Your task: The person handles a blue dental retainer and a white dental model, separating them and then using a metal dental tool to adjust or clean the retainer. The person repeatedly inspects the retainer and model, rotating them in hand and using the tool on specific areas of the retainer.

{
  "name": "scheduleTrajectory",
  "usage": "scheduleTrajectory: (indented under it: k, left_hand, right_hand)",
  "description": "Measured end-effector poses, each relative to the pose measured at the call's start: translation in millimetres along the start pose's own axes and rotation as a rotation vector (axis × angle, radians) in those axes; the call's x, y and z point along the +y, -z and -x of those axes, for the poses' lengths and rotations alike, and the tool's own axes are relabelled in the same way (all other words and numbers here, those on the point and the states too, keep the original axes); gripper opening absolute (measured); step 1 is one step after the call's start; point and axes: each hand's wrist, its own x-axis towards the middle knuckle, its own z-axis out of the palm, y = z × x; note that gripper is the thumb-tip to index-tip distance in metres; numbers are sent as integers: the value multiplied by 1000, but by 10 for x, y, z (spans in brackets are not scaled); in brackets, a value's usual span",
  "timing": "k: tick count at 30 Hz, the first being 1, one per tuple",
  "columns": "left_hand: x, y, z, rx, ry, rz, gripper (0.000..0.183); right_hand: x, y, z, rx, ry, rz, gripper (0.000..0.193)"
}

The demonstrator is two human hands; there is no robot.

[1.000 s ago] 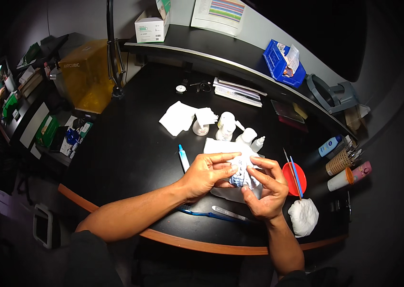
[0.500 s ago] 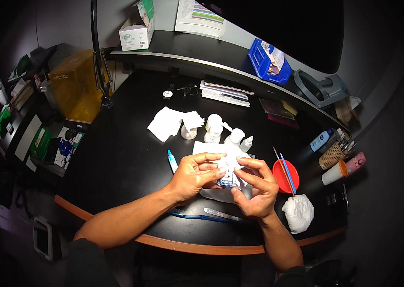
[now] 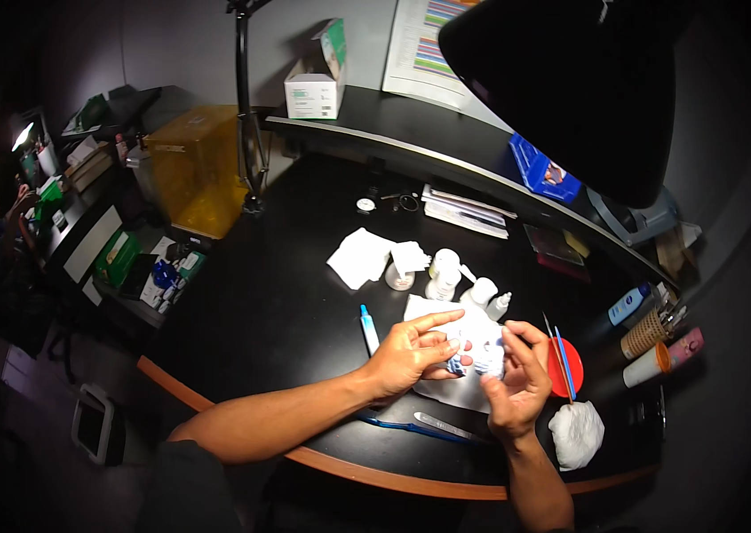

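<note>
A small, bumpy white and bluish piece (image 3: pixel 485 354) with reddish oval spots is held between my hands. It looks like a dental model, but glare hides detail, and I cannot tell whether it is one part or two. My left hand (image 3: pixel 406 357) pinches its left side between thumb and fingers, the index finger stretched over the top. Curved around the right side is my right hand (image 3: pixel 522 382), with thumb and fingertips at its edge. Beneath them lies a white cloth or paper (image 3: pixel 424 306). A blue slim handle (image 3: pixel 397 425) and a flat silver handle (image 3: pixel 436 423) lie nearer me.
White bottles (image 3: pixel 444 275) stand beyond my hands, beside folded white tissue (image 3: pixel 360 258). A white and blue tube (image 3: pixel 369 330) lies left. Right are a red dish (image 3: pixel 575 366) with thin tools across it and a wadded white cloth (image 3: pixel 577 435). A black lamp head (image 3: pixel 571 89) hangs above.
The view has swung left, so the desk appears farther right and lower. My hands are slightly farther apart at the piece, and its reddish spots now show.
</note>
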Motion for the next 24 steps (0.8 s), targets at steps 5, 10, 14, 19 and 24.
scheduleTrajectory:
  k: [5,10,14,19,24]
  left_hand:
    - [6,-7,-27,0,26,57,48]
    - [58,41,-16,17,-8,62,46]
    - [66,44,-54,62,-32,46,45]
    - [82,147,-99,78,-105,42,46]
    - [-34,149,-274,58,-142,88,45]
  right_hand:
    - [35,109,30,132,-499,-558,54]
    - [39,70,2,157,-568,-662,17]
    - [47,95,-30,61,-455,-483,4]
    - [83,39,-13,-50,-177,33,7]
    - [119,118,-3,-93,-85,219,8]
